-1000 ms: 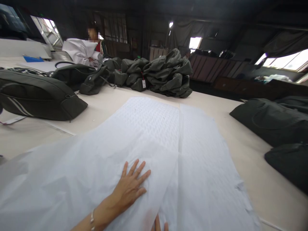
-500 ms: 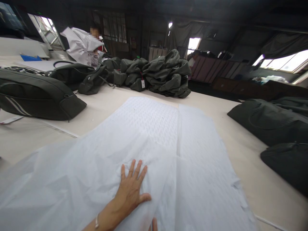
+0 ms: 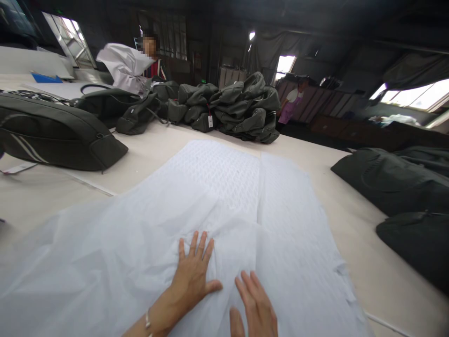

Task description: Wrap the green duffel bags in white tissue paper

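A large white sheet point(image 3: 115, 243) of thin, wrinkled material is spread over the pale table. Underneath its upper part, a patterned layer point(image 3: 224, 178) shows through, and a long seam or edge runs down near the middle. My left hand point(image 3: 192, 276), with a bracelet at the wrist, lies flat on the sheet with its fingers spread. To its right, my right hand point(image 3: 254, 304) is over the sheet near the bottom edge of the view, fingers extended and thumb apart. Whether the right palm presses on the sheet I cannot tell. Neither hand grips anything.
Dark green bags are heaped at the table's far side point(image 3: 242, 107). A striped bag point(image 3: 59, 135) stands at left, and more dark bags point(image 3: 403, 182) lie at right. One person point(image 3: 154, 70) stands behind white material; another person point(image 3: 291, 105) in a pink apron is farther back.
My right hand has come up into view from the bottom edge onto the sheet's middle. My left hand stays in nearly the same place. A person in an apron has appeared behind the bags.
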`<action>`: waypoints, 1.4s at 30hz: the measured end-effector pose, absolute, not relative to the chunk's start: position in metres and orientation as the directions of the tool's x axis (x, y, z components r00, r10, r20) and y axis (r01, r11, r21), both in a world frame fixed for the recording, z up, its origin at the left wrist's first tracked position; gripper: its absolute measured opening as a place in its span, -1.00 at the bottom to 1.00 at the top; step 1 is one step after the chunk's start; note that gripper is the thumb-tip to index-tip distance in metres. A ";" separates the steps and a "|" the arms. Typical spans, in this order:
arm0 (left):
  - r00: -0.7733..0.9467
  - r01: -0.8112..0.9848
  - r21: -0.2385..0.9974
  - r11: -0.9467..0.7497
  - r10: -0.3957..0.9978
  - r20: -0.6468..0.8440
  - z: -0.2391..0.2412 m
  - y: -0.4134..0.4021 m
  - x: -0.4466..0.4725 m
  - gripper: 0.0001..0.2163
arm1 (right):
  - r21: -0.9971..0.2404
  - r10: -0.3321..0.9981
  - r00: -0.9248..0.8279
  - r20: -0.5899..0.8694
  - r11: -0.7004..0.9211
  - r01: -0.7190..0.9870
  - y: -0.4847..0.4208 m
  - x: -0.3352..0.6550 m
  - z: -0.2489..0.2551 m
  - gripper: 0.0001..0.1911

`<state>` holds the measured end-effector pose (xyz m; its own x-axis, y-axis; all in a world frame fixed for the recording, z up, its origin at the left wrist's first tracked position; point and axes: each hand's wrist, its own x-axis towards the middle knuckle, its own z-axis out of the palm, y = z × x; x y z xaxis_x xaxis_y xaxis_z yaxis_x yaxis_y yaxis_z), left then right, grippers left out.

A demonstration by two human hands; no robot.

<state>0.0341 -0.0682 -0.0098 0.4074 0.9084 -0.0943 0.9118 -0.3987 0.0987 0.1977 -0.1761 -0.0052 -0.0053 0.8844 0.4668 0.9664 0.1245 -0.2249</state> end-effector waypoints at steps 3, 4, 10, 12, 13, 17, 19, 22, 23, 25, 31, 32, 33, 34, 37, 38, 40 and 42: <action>0.411 0.910 0.086 -0.405 0.910 -0.061 -0.014 -0.068 0.031 -0.05 | -0.198 0.907 -0.001 0.422 0.094 0.976 -0.122 0.205 0.011 -0.35; 0.411 0.910 0.078 -0.407 0.910 -0.050 -0.016 -0.068 0.031 -0.05 | -0.181 0.919 -0.014 0.393 0.092 0.979 -0.108 0.206 0.006 -0.35; 0.419 0.906 0.067 -0.417 0.908 -0.021 -0.020 -0.074 0.026 -0.01 | -0.135 0.963 -0.027 0.267 0.065 0.989 -0.090 0.207 -0.052 -0.36; 0.418 0.907 0.071 -0.415 0.908 -0.024 -0.020 -0.076 0.025 -0.01 | -0.127 0.960 -0.026 0.280 0.064 0.990 -0.095 0.209 -0.055 -0.36; 0.415 0.908 0.071 -0.412 0.910 -0.026 -0.019 -0.077 0.024 -0.01 | -0.127 0.958 -0.026 0.286 0.064 0.990 -0.096 0.210 -0.054 -0.36; 0.408 0.911 0.074 -0.405 0.912 -0.034 -0.017 -0.079 0.022 -0.02 | -0.131 0.957 -0.023 0.288 0.063 0.989 -0.096 0.211 -0.048 -0.35; 0.408 0.911 0.075 -0.405 0.912 -0.040 -0.016 -0.079 0.021 -0.02 | -0.132 0.959 -0.017 0.283 0.056 0.990 -0.095 0.210 -0.047 -0.35; 0.406 0.913 0.074 -0.402 0.913 -0.051 -0.014 -0.079 0.021 -0.01 | -0.132 0.958 -0.011 0.285 0.051 0.990 -0.094 0.209 -0.048 -0.34; 0.404 0.914 0.073 -0.400 0.913 -0.052 -0.014 -0.079 0.022 -0.02 | -0.132 0.957 -0.008 0.290 0.048 0.990 -0.094 0.209 -0.048 -0.34; 0.398 0.916 0.070 -0.394 0.916 -0.049 -0.014 -0.080 0.023 -0.02 | -0.132 0.953 -0.001 0.303 0.043 0.990 -0.095 0.209 -0.049 -0.32; 0.370 0.928 0.058 -0.368 0.929 -0.029 -0.016 -0.080 0.028 -0.04 | -0.138 0.950 0.003 0.313 0.042 0.990 -0.095 0.208 -0.048 -0.32; 0.368 0.929 0.059 -0.367 0.930 -0.020 -0.016 -0.081 0.029 -0.04 | -0.139 0.950 0.008 0.313 0.037 0.990 -0.095 0.208 -0.047 -0.32; 0.368 0.928 0.060 -0.367 0.930 -0.012 -0.016 -0.081 0.029 -0.04 | -0.140 0.950 0.013 0.312 0.032 0.990 -0.095 0.208 -0.047 -0.32; 0.370 0.927 0.062 -0.369 0.929 -0.006 -0.017 -0.081 0.029 -0.04 | -0.141 0.950 0.018 0.313 0.028 0.990 -0.095 0.208 -0.047 -0.32; 0.377 0.924 0.064 -0.376 0.926 -0.001 -0.018 -0.082 0.030 -0.03 | -0.150 0.948 0.027 0.318 0.022 0.989 -0.095 0.208 -0.048 -0.32; 0.378 0.924 0.064 -0.377 0.926 -0.003 -0.018 -0.082 0.031 -0.03 | -0.154 0.947 0.030 0.320 0.021 0.988 -0.095 0.208 -0.048 -0.32; 0.379 0.924 0.062 -0.378 0.925 -0.004 -0.019 -0.081 0.031 -0.02 | -0.163 0.948 0.034 0.317 0.019 0.986 -0.095 0.208 -0.049 -0.32; 0.377 0.924 0.062 -0.376 0.926 -0.003 -0.019 -0.081 0.031 -0.03 | -0.167 0.953 0.037 0.301 0.015 0.986 -0.094 0.208 -0.049 -0.33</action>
<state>0.0307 -0.0806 -0.0192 0.3773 0.9261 -0.0026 0.9243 -0.3765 0.0624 0.2077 -0.0941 -0.0486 0.0368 0.9529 0.3010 0.9859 0.0147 -0.1669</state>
